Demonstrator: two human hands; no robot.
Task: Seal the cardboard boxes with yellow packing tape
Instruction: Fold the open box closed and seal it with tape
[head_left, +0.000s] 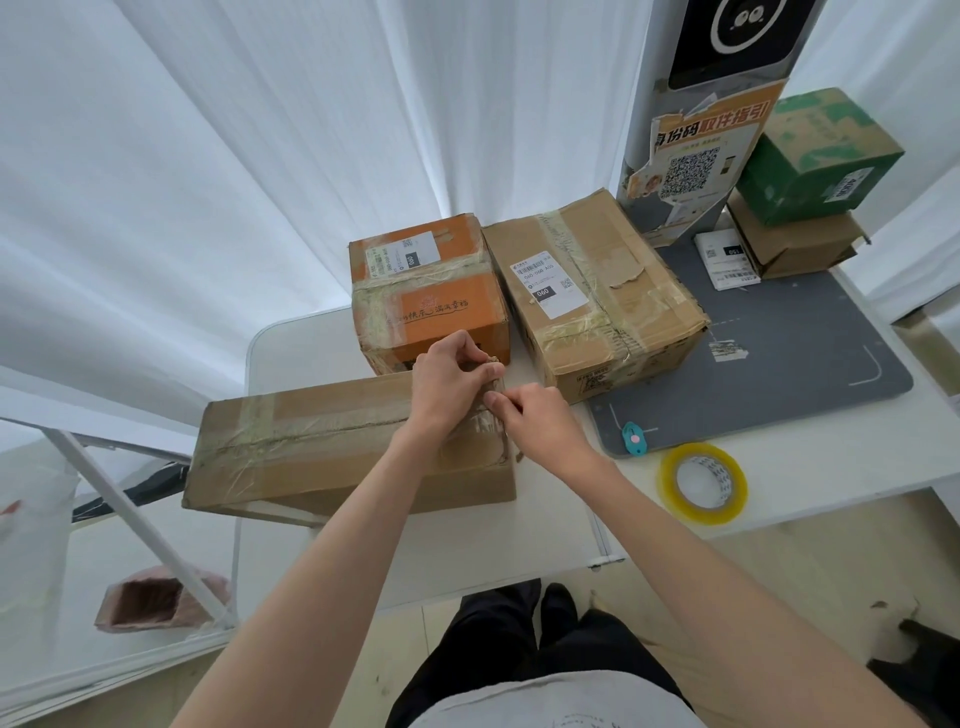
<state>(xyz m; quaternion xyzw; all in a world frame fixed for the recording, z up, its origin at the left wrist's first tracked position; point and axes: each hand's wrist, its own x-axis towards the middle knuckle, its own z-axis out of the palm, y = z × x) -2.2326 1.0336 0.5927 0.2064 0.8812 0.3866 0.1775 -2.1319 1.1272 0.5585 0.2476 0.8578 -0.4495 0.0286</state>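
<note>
Pinching tape strip (492, 387), both hands (447, 384) meeting.

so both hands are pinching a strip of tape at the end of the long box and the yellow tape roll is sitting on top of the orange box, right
Not quite. In the head view the yellow tape roll lies flat on the white table, right of the hands, not on the orange box. The left hand and right hand do pinch tape at the long box.

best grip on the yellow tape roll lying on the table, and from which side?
The yellow tape roll lies flat on the white table, core hole up, right of both hands. Probably best from above with the right hand: thumb inside the open core, fingers on the outer rim, gripping the near-left wall. Nothing touches the roll, so approach is free.
</note>
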